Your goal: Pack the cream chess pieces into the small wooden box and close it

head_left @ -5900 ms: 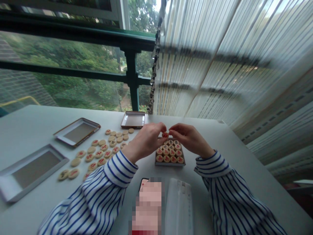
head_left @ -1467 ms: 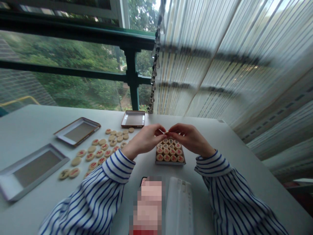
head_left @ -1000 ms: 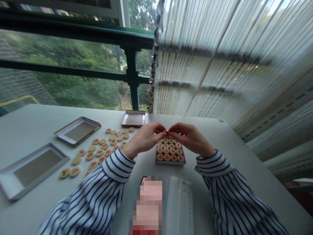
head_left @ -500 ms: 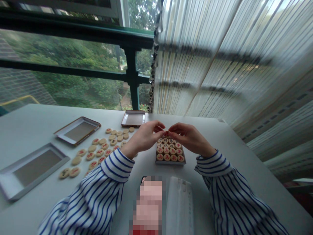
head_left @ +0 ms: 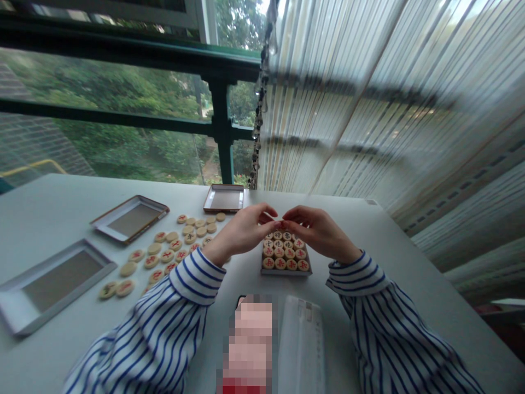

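Observation:
Both my hands meet over the far end of a shallow box (head_left: 287, 272) packed with rows of round xiangqi pieces (head_left: 279, 252), marked in red or black characters. My left hand (head_left: 251, 225) comes in from the left, fingers curved and thumb reaching inward. From the other side my right hand (head_left: 314, 230) mirrors it. Between the thumb tips sits a small round xiangqi piece (head_left: 282, 224) with a red mark, mostly covered by them. The hands hide the box's far rows.
Loose xiangqi pieces (head_left: 167, 255) are scattered left of the box, some face down. Open trays or lids lie beyond them: a white one (head_left: 104, 261), a brown-rimmed one (head_left: 164, 210) and a smaller one (head_left: 205, 206). A pixelated phone-like object (head_left: 248, 339) and a translucent plastic case (head_left: 301, 350) lie in front.
My thumbs have shifted slightly and cover more of the red-marked piece. The arms, box and loose pieces stay where they were.

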Motion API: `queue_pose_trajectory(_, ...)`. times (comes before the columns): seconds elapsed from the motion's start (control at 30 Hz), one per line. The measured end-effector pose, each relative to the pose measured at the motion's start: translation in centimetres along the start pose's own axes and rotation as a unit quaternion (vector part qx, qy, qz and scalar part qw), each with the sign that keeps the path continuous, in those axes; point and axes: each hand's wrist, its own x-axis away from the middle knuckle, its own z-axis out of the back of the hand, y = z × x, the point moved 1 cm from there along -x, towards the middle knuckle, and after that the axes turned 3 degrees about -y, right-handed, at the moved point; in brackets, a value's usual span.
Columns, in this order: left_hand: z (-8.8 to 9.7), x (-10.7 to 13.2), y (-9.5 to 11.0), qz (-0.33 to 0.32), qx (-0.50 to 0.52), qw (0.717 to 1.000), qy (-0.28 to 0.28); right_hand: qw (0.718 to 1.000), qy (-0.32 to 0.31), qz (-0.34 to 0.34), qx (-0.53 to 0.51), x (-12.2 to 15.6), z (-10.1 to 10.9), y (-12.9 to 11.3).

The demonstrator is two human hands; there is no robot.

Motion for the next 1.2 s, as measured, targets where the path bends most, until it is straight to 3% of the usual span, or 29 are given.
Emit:
queue_pose_trajectory(0.17, -0.21, -0.03, -0.15, 0.013, 0.008, 0.999, -0.036, 1.0, -0.001, 0.002, -0.013, -0.03, -0.03, 0.13)
queue_pose_trajectory(0.43, 0.01, -0.12, 0.13, 0.008, -0.019, 1.0, -0.02, 1.0, -0.023, 0.001, -0.015, 0.09, 0.03, 0.06)
queue_pose_trajectory(0.7, 0.01, -0.21, -0.6, 0.006, -0.042, 0.999, -0.008, 0.998, -0.04, 0.045, 0.032, 0.17, 0.05, 0.01)
queue_pose_trajectory(1.07, -0.23, -0.19, -0.68, 0.017, -0.047, 0.998, -0.03, 0.99, -0.053, 0.045, 0.125, 0.18, 0.01, 0.09)
queue_pose_trajectory(1.2, -0.04, -0.04, -0.61, 0.023, -0.086, 0.996, -0.013, 0.985, -0.057, 0.034, 0.159, 0.19, 0.24, 0.52)
